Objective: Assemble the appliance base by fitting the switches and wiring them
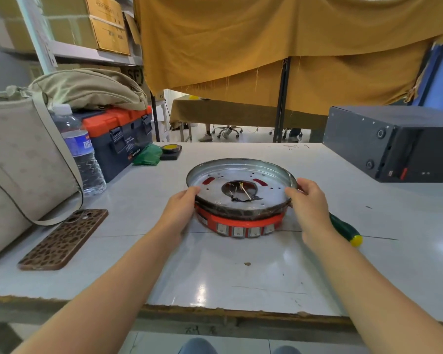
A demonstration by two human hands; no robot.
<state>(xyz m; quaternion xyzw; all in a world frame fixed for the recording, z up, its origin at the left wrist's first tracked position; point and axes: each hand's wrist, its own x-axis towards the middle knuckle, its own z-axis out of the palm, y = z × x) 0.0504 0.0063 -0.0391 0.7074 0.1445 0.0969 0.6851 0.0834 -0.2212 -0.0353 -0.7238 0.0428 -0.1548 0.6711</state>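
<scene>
The round appliance base point(241, 221) stands in the middle of the table, red plastic below and a shiny metal pan point(230, 168) on top. Several white rocker switches point(243, 230) sit in a row along its near red rim. Thin wires point(242, 191) show through a hole in the pan's centre. My left hand point(182, 208) grips the base's left edge, thumb over the metal rim. My right hand point(310, 203) grips the right edge the same way.
A green screwdriver with a yellow cap point(347, 229) lies just right of my right hand. A phone point(64, 238), water bottle point(79, 152), toolbox point(118, 139) and bags stand at the left. A tape roll point(171, 148) lies behind. A black box point(394, 141) fills the right.
</scene>
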